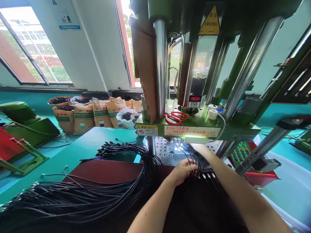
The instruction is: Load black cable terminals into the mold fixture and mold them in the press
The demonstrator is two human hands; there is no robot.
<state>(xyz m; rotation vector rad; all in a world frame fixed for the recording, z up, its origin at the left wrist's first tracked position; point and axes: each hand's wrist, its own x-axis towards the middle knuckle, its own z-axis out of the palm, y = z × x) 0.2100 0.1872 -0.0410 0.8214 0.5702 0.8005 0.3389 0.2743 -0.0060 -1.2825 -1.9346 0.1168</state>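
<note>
Nearest the camera, a heap of black cables [80, 200] fills the lower left at about 8 o'clock, its strands running up over a dark red mat [102, 171] and ending in a fan of small connectors on a teal workbench [80, 144]. The left hand [181, 172] sits almost at 12 o'clock, its fingers curled and pressed together round a bunch of these cables. The right forearm [233, 181] reaches in from 4 o'clock toward 1 o'clock, and the grip of the right hand [200, 149] cannot be told, as it is blurred and partly hidden. Beyond them lies a perforated steel mould plate [161, 149] under a green moulding press [194, 129], whose ledge carries red-handled scissors [176, 118] and white tape rolls [212, 114]. Filled woven sacks [84, 118] stand at 10 o'clock, below a window [36, 48].
</note>
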